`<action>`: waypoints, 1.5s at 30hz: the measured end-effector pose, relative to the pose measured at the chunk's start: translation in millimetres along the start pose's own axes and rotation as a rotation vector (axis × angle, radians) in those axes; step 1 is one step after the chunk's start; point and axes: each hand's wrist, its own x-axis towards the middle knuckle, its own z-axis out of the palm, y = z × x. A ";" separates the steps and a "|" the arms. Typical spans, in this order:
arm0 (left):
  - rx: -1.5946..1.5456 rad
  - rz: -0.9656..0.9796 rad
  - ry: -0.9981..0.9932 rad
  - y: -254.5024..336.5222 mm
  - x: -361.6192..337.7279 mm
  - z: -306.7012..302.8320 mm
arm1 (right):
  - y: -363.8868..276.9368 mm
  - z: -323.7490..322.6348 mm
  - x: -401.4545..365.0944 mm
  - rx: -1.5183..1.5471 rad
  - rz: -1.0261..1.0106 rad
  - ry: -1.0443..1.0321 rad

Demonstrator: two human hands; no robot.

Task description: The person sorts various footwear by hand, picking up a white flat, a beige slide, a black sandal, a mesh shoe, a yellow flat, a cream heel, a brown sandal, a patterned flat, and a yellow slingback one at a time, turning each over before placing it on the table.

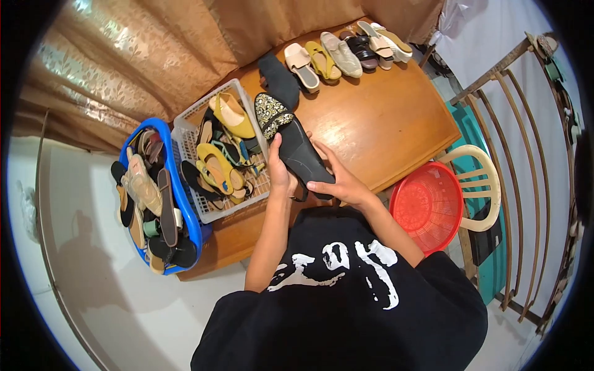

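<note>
A black flat shoe [300,151] with a gold-and-black patterned toe is held over the near part of the table, its toe pointing away and to the left. My left hand [281,172] grips the shoe's left side, thumb up along the edge. Around its heel end, on the right, my right hand [337,176] is closed, with the thumb across the insole. Just beyond the shoe's toe lies a dark cloth-like item [278,79]. To the left, a white plastic basket [213,215] holds several yellow and black shoes.
Several shoes, among them a beige slip-on [341,54], line the far edge of the wooden table [390,117]. A blue tub [193,222] full of footwear stands left. On the right are a red basket [427,204], a cream plastic chair [492,185] and a wooden rack [526,167].
</note>
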 end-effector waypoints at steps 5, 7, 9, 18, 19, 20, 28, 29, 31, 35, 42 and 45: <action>0.084 0.127 0.020 -19.4 17.0 21.3 | 5.2 -8.8 -7.7 0.040 0.078 0.192; 0.102 0.158 0.039 -29.2 17.9 30.7 | 8.7 -19.6 -11.6 0.033 0.097 0.234; 0.100 0.187 0.123 -38.0 15.6 34.5 | 10.6 -26.1 -9.5 0.022 0.107 0.237; -0.124 0.170 0.020 7.1 -13.7 -14.2 | 20.4 13.8 -15.5 0.001 0.108 0.172; -0.157 0.181 0.066 19.1 -18.0 -11.1 | 21.7 18.3 -18.8 -0.060 0.079 0.167; -0.189 0.193 0.106 30.8 -19.1 -10.1 | 24.4 22.7 -23.0 -0.123 0.042 0.164; 0.086 0.048 0.092 18.1 -10.9 -44.4 | 45.6 43.6 -52.4 -0.160 0.072 0.293; 0.095 0.039 0.105 11.1 -11.3 -42.8 | 47.7 43.7 -58.4 -0.132 0.089 0.318; 0.117 0.027 0.143 -0.4 -11.3 -35.3 | 50.9 40.4 -67.8 -0.069 0.120 0.361; 0.120 -0.003 0.090 -30.2 5.7 -28.4 | 43.0 18.1 -82.0 0.195 0.144 0.419; 0.106 -0.092 0.066 -68.6 57.2 11.9 | 45.9 -58.8 -80.1 0.276 0.073 0.596; 0.187 -0.276 -0.025 -87.8 89.1 36.4 | 37.5 -92.0 -78.4 0.388 0.102 0.708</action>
